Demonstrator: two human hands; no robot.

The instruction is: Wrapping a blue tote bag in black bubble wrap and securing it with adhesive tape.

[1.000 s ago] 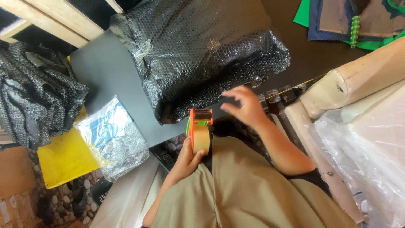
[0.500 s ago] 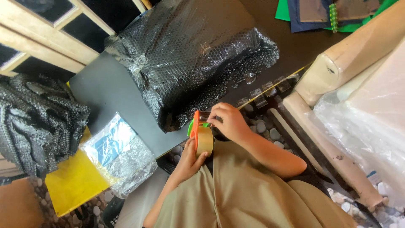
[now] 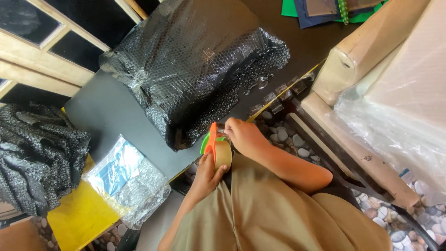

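Just below the near edge of the dark grey table, an orange-and-green tape dispenser is being gripped by the left hand, fingers curled round its roll, while its tape end is being pinched by the right hand. Tape could be folded onto itself if slack is let in. Beyond, a black bubble-wrapped parcel is being supported by the table, above a pebble-patterned floor.

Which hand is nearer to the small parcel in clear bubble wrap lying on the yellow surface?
The left. The left hand holds the tape dispenser just right of the clear bubble-wrap parcel. The right hand is farther right, at the dispenser's top.
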